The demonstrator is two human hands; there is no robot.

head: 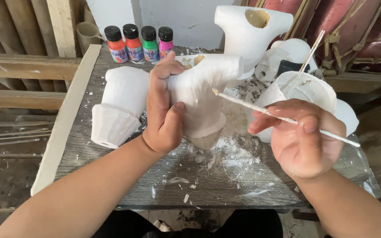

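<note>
- A left hand (164, 110) is clamped around a white cast (203, 94), thumb on the near face and fingers curled over the top edge, holding it just above a worn grey table (111, 176).
- The right hand (300, 136) pinches a thin white-coated stick (283, 118) between thumb and fingers; the tip of the stick sits at or just off the right side of the cast.
- The two hands are apart, joined only by the stick's reach toward the cast.
- The cast is hollow, with a tan opening showing at its top; its long axis runs roughly upright, tilted so the narrower, tan-edged foot points down toward the person and the broad top leans away and to the right.
- Judged by its thin wall and matt, chalky skin, the cast looks light, stiff and brittle, and dusty rather than slick; a grip across the thick middle, as here, seems safer than pinching the rim.
- The stick's long axis runs from upper left to lower right, its coated tip toward the cast and its tail past the right hand.
- White flakes and powder lie on the table under the cast.
- More white casts stand around: two at left (120, 105), one tall at the back (248, 33), several at right (314, 88) with a second stick propped among them.
- Four small paint bottles (140, 44), orange, red, green and pink, line the far edge.
</note>
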